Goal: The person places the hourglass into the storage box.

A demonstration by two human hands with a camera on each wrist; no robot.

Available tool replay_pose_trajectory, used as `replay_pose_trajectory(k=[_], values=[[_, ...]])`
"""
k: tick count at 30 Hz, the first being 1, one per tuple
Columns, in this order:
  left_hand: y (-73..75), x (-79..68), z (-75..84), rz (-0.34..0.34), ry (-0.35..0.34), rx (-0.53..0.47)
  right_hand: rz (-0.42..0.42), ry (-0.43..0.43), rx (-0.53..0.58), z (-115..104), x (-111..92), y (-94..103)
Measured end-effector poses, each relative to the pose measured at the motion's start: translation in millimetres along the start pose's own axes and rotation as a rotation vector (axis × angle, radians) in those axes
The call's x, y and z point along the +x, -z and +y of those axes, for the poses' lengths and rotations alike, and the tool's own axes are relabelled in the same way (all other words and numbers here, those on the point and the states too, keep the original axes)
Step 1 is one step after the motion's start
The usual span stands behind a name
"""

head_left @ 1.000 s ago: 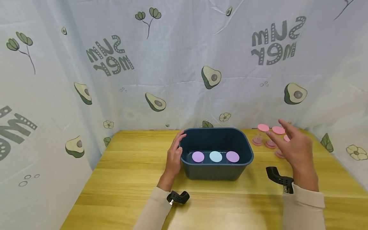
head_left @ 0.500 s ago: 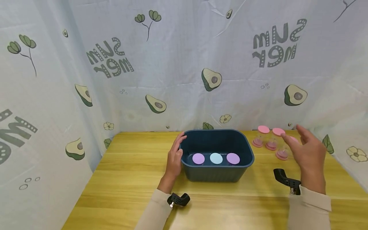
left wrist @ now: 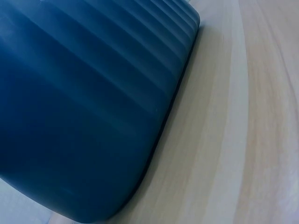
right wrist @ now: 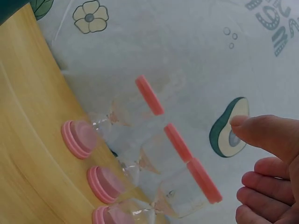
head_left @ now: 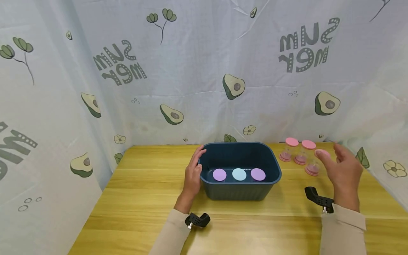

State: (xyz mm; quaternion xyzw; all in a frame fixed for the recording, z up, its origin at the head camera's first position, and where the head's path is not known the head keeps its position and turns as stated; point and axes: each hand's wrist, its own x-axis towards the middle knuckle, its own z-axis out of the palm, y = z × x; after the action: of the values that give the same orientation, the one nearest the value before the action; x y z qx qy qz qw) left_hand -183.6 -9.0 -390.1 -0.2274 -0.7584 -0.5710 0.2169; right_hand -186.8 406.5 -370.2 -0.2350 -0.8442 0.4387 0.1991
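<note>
Three pink-capped hourglasses (head_left: 305, 152), clear-bulbed, pink sand at bottom, stand upright on counter (head_left: 143, 194), clustered right of dark blue bin (head_left: 236, 191). Bin upright, open-topped, sides ribbed; inside, two purple tops (head_left: 219, 174) flank light-blue top (head_left: 239, 174).

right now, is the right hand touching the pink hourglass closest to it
Apart: the right wrist view shows patterned backdrop between the right hand and the closest pink hourglass.

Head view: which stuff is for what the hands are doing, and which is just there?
Probably for the job:
dark blue bin
two purple discs and one pale blue disc inside it
three pink hourglasses
left hand at the bin
right hand by the hourglasses

Just there:
patterned curtain
wooden table
black wrist cameras
</note>
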Motion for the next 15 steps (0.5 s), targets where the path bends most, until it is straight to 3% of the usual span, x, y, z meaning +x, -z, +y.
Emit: replay_pose_trajectory(k=[15], values=[[-0.6,2.3,3.9,-0.007,0.014,0.002,-0.062,-0.033,-0.065,15.2,10.8,-6.9]])
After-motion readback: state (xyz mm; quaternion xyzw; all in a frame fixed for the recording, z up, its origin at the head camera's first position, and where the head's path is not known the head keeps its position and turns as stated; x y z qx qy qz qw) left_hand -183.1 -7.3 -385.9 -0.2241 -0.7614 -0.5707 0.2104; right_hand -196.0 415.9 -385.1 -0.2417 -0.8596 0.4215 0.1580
